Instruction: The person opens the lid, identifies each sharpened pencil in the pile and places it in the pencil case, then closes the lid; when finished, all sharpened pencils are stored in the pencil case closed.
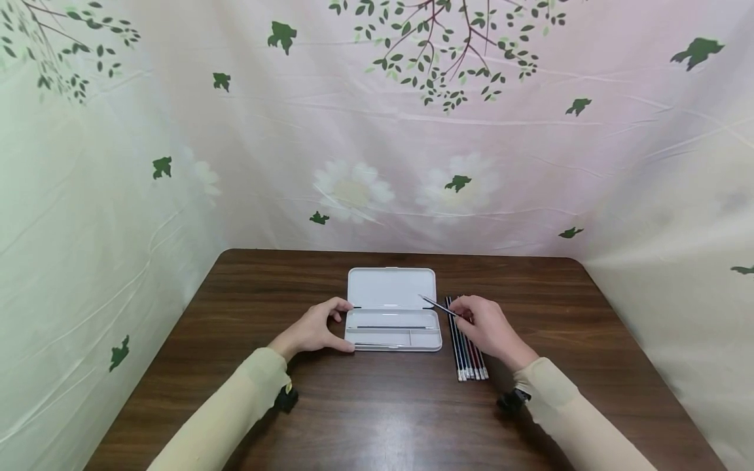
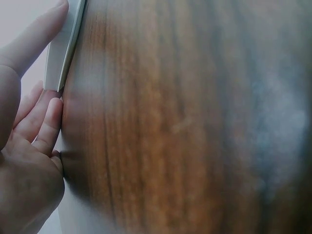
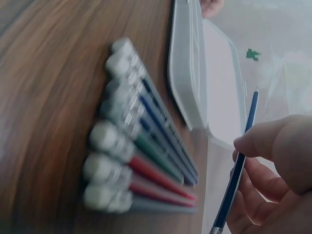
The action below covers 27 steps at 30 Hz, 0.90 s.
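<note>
A white pencil case [image 1: 426, 339] lies on the table with its lid [image 1: 391, 286] folded back. My left hand [image 1: 309, 330] holds its left end, thumb at the front corner and fingertips by the hinge corner. My right hand [image 1: 487, 327] pinches a dark blue pencil [image 3: 235, 178] between thumb and fingers, its sharpened tip pointing left over the case's right edge. Beneath that hand lies a row of several pencils [image 1: 468, 356], dark, green and red, with white erasers toward me. Thin dark lines run along the case's compartments; whether these are pencils I cannot tell.
The brown wooden table [image 1: 377, 405] has rounded far corners. A pale cloth curtain [image 1: 253, 163], printed with leaves, birds and flowers, hangs around its back and sides. Black straps sit on both wrists.
</note>
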Each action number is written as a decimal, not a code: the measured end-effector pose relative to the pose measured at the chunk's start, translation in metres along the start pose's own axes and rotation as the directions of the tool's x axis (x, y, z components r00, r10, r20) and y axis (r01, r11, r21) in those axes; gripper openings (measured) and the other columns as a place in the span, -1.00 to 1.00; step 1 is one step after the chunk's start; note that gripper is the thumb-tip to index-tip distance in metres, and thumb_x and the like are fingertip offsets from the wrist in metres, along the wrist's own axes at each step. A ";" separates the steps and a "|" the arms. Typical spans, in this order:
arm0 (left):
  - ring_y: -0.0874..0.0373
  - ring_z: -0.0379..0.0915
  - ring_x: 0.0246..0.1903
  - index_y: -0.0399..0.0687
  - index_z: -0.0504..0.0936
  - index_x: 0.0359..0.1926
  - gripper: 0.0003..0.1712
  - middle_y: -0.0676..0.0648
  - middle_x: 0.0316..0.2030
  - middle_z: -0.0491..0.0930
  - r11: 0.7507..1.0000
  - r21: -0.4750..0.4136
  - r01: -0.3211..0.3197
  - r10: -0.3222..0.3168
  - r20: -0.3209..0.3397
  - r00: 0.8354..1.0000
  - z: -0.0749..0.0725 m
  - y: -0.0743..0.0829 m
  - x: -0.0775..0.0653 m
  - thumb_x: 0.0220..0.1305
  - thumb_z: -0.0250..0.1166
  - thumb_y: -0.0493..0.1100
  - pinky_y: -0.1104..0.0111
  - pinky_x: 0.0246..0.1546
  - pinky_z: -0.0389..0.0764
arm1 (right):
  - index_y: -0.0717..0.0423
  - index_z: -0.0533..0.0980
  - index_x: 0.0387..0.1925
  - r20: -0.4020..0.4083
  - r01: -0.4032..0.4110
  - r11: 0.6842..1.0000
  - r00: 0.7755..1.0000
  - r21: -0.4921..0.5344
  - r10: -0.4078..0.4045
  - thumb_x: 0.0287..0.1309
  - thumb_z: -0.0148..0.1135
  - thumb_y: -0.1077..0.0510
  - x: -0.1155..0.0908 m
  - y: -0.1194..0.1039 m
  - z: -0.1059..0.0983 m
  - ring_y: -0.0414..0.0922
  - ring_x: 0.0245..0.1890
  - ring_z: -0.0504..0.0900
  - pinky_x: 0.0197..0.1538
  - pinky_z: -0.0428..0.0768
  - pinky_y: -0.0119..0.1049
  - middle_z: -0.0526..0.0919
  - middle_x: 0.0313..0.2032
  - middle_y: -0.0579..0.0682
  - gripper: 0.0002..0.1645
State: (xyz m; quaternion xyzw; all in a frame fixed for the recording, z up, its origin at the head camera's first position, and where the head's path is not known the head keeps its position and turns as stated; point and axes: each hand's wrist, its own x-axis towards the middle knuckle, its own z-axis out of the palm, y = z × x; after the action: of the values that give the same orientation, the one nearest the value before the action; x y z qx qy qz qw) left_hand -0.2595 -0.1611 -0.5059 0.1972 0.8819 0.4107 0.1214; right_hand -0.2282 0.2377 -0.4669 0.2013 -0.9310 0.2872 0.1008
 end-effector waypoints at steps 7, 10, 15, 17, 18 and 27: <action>0.14 0.45 0.05 0.11 0.53 0.28 -0.04 0.07 0.15 0.56 1.000 -0.005 -0.008 0.008 -0.002 1.000 0.000 -0.002 0.001 -0.16 0.78 0.13 0.14 0.20 0.45 | 0.15 0.73 -0.16 0.012 0.088 0.996 0.996 0.009 -0.088 0.20 0.38 0.39 0.016 -0.019 0.015 -0.12 -0.27 0.67 -0.15 0.66 -0.12 0.73 -0.26 -0.02 -0.80; 0.14 0.45 0.06 0.11 0.53 0.28 -0.04 0.07 0.15 0.56 1.000 -0.007 -0.009 0.009 -0.003 1.000 0.000 -0.002 0.000 -0.16 0.78 0.14 0.13 0.20 0.45 | 0.16 0.74 -0.13 0.031 0.103 0.994 0.994 0.022 -0.104 0.23 0.36 0.39 0.022 -0.027 0.023 -0.09 -0.20 0.72 -0.08 0.70 -0.09 0.75 -0.21 0.01 -0.79; 0.14 0.45 0.06 0.12 0.53 0.28 -0.04 0.08 0.16 0.55 1.000 -0.002 -0.006 0.006 -0.003 1.000 0.000 -0.002 0.001 -0.16 0.78 0.13 0.14 0.20 0.44 | 0.12 0.76 -0.14 0.055 0.136 0.991 0.989 0.009 -0.136 0.25 0.38 0.36 0.032 -0.038 0.036 -0.08 -0.15 0.73 -0.06 0.71 -0.11 0.76 -0.18 0.00 -0.81; 0.15 0.45 0.06 0.12 0.53 0.28 -0.04 0.08 0.16 0.55 1.000 -0.003 -0.003 0.003 -0.004 1.000 0.000 -0.002 0.001 -0.16 0.78 0.13 0.14 0.20 0.44 | 0.11 0.77 -0.16 0.063 0.155 0.988 0.986 -0.009 -0.154 0.23 0.40 0.36 0.035 -0.042 0.042 -0.09 -0.16 0.73 -0.06 0.70 -0.12 0.77 -0.20 -0.01 -0.82; 0.15 0.45 0.06 0.12 0.53 0.28 -0.04 0.08 0.16 0.55 1.000 -0.002 -0.001 0.001 -0.005 1.000 0.000 -0.002 0.000 -0.16 0.78 0.13 0.14 0.20 0.44 | 0.12 0.77 -0.16 0.070 0.157 0.987 0.985 -0.014 -0.156 0.23 0.41 0.36 0.037 -0.044 0.044 -0.09 -0.16 0.74 -0.06 0.71 -0.13 0.76 -0.20 -0.01 -0.82; 0.15 0.45 0.06 0.12 0.53 0.28 -0.04 0.08 0.15 0.56 1.000 -0.003 0.003 -0.003 -0.006 1.000 0.000 0.000 0.000 -0.16 0.78 0.12 0.14 0.20 0.44 | 0.13 0.78 -0.20 0.115 0.185 0.981 0.977 -0.051 -0.178 0.19 0.45 0.39 0.048 -0.061 0.068 -0.09 -0.15 0.75 -0.03 0.71 -0.14 0.78 -0.24 -0.01 -0.82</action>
State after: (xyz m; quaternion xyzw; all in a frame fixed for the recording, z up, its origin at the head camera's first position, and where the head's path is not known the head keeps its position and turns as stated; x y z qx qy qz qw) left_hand -0.2591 -0.1613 -0.5060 0.1945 0.8818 0.4126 0.1198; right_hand -0.2495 0.1379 -0.4774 0.2978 -0.9212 0.2366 0.0813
